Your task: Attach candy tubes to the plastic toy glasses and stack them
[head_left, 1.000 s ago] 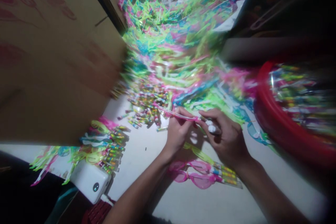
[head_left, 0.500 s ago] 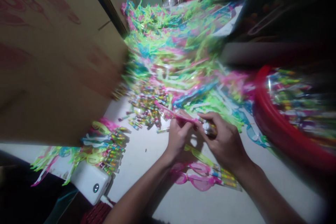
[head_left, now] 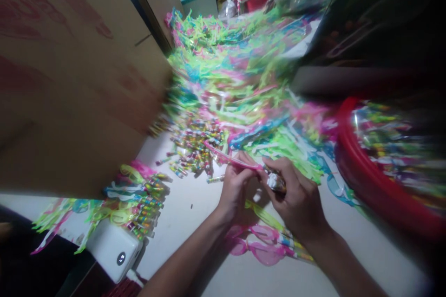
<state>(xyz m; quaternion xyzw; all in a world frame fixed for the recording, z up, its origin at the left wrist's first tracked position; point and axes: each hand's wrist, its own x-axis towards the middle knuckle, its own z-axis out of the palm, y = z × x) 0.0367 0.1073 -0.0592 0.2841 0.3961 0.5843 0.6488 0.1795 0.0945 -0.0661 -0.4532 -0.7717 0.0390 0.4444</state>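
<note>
Pink plastic toy-glasses arm point(head_left: 237, 160): held in the air above the counter point(head_left: 181, 232), just in front of the loose candy tubes and between both hands, its thin end pointing toward upper left of the frame.

Items, left to right:

- Cardboard carton point(head_left: 69, 79): large, red-printed, filling the left side of the frame and standing at the counter's edge.
- White power bank point(head_left: 114, 250): lower left, lying at the counter's edge with a cable at its near end.
- Bundled toy glasses with candy tubes point(head_left: 139, 190): lower left, beside the power bank, partly under the carton's overhang.
- Loose candy tubes point(head_left: 195, 148): a striped pile at the foot of the larger heap, just beyond the left hand.
- Left hand point(head_left: 235, 190): fingers point(head_left: 240, 167) pinched together on the pink arm.
- Neon plastic heap point(head_left: 237, 69): green, pink and blue, spreading across the upper middle of the frame.
- Pink toy glasses point(head_left: 261, 250): flat on the counter below the hands, with a yellow-green pair point(head_left: 265, 216) just above them.
- Right hand point(head_left: 296, 195): fingers point(head_left: 285, 167) clamped on a small white-and-candy piece point(head_left: 275, 182) at the arm's thick end.
- Red plastic tub point(head_left: 369, 190): right edge of the frame, its rim round a blurred load of colourful packets.
</note>
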